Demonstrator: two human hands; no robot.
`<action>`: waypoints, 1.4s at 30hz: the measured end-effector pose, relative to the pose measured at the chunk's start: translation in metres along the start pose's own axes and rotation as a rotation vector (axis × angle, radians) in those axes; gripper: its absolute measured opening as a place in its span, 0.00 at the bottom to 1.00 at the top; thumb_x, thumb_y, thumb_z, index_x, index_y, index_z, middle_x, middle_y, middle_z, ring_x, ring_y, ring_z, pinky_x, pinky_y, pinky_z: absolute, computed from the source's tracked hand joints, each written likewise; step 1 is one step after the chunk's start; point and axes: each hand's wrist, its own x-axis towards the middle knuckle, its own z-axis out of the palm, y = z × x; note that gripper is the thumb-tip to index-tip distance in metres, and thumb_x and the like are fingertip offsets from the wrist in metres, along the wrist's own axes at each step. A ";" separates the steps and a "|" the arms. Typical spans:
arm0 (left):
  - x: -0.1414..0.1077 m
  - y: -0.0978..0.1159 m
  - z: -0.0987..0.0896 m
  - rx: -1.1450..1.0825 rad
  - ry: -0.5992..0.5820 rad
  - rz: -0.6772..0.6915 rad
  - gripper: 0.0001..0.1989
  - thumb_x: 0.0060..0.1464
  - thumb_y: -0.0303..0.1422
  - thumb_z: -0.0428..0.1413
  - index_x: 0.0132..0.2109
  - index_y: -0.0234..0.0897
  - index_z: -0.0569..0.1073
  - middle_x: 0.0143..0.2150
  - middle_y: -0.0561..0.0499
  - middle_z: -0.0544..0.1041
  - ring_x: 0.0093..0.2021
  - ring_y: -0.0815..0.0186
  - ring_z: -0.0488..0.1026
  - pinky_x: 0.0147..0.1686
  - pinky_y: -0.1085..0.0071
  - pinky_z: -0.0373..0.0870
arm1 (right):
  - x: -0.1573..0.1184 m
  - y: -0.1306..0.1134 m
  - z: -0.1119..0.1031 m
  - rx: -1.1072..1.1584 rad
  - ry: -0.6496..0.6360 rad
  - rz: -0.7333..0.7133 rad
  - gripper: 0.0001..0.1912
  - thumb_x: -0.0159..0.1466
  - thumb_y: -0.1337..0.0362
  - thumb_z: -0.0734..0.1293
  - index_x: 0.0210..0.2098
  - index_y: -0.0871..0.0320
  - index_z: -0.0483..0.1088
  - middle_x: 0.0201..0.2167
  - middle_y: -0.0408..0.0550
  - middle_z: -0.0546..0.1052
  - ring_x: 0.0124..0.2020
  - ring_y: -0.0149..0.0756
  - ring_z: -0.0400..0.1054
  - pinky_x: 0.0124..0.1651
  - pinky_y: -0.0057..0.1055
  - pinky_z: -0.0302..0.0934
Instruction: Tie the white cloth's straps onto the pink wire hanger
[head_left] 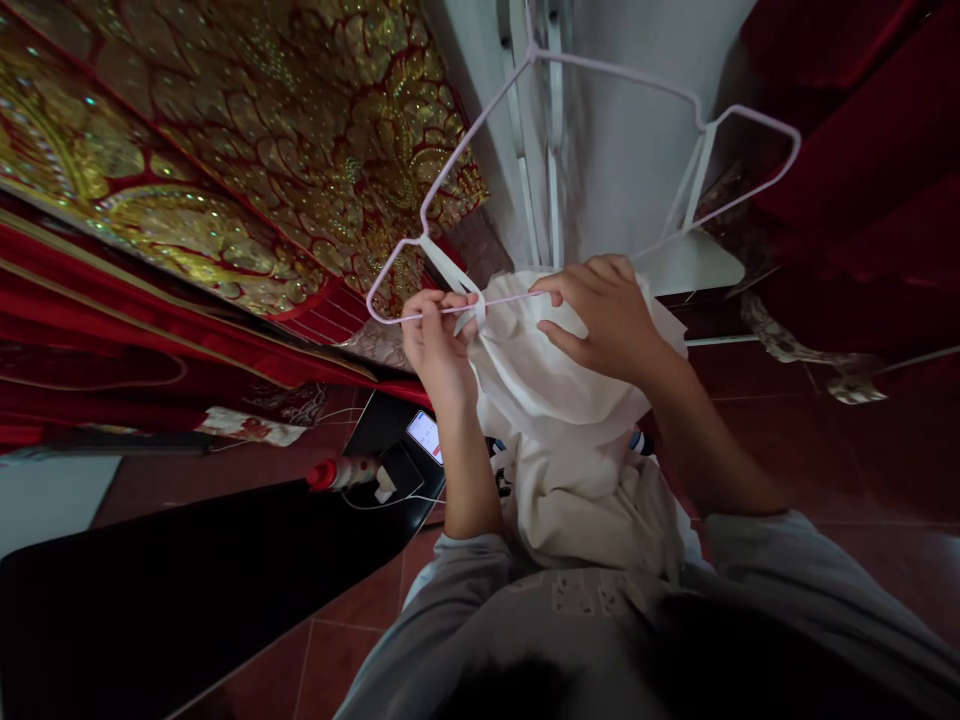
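Note:
A pale pink wire hanger (615, 70) is held up in front of me, its hook end away from me. White straps (448, 268) loop over its left shoulder and another white strap (699, 178) over its right one. From the hanger a white garment (577, 400) hangs down towards my body. My left hand (439, 345) pinches the hanger's bottom bar and a strap at the left. Over the top of the garment, my right hand (604, 315) has its thumb apart from its fingers, and the index fingertip touches the bar.
Red and gold sequined cloth (300, 130) fills the upper left. A black table (187, 570) at the lower left bears a lit phone (426, 436) and a red-capped bottle (341, 473). Dark red cloth (870, 190) hangs at the right. A white panel (637, 130) stands behind the hanger.

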 end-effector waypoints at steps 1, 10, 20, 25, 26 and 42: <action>0.001 -0.003 -0.001 0.033 0.003 0.021 0.18 0.60 0.48 0.67 0.43 0.42 0.71 0.38 0.51 0.77 0.40 0.65 0.80 0.38 0.72 0.77 | 0.000 -0.001 0.000 -0.007 -0.010 -0.001 0.15 0.69 0.58 0.66 0.55 0.53 0.70 0.42 0.47 0.76 0.46 0.47 0.67 0.56 0.45 0.54; -0.024 0.017 0.002 0.562 -0.326 0.070 0.18 0.63 0.48 0.65 0.51 0.40 0.76 0.46 0.48 0.81 0.49 0.60 0.79 0.55 0.61 0.73 | 0.002 -0.005 -0.002 -0.043 -0.059 -0.009 0.20 0.70 0.53 0.66 0.57 0.55 0.67 0.45 0.51 0.76 0.50 0.51 0.66 0.57 0.48 0.55; 0.011 0.058 -0.011 0.141 0.128 0.332 0.06 0.59 0.41 0.69 0.41 0.47 0.83 0.28 0.54 0.72 0.24 0.73 0.64 0.21 0.73 0.52 | 0.001 -0.012 0.009 0.005 -0.009 0.008 0.20 0.70 0.55 0.66 0.59 0.54 0.68 0.47 0.50 0.76 0.51 0.50 0.66 0.62 0.51 0.54; 0.031 0.020 -0.035 0.188 0.230 0.326 0.14 0.65 0.38 0.65 0.56 0.61 0.78 0.56 0.58 0.79 0.30 0.76 0.67 0.24 0.74 0.53 | -0.001 -0.002 0.008 -0.021 0.027 0.053 0.16 0.72 0.54 0.63 0.56 0.51 0.70 0.43 0.48 0.76 0.49 0.48 0.67 0.63 0.51 0.55; 0.030 0.015 -0.037 0.206 0.208 0.294 0.16 0.65 0.38 0.66 0.58 0.59 0.77 0.60 0.58 0.78 0.31 0.76 0.67 0.23 0.74 0.53 | -0.002 0.000 0.007 -0.026 0.032 0.055 0.16 0.72 0.54 0.63 0.56 0.51 0.70 0.43 0.48 0.76 0.50 0.48 0.67 0.63 0.52 0.55; 0.005 0.010 -0.013 0.139 0.105 -0.019 0.19 0.55 0.48 0.67 0.41 0.44 0.69 0.34 0.51 0.83 0.21 0.71 0.59 0.22 0.69 0.50 | -0.006 -0.001 0.004 0.049 0.153 0.034 0.15 0.73 0.53 0.63 0.55 0.49 0.73 0.43 0.45 0.80 0.49 0.44 0.70 0.62 0.49 0.56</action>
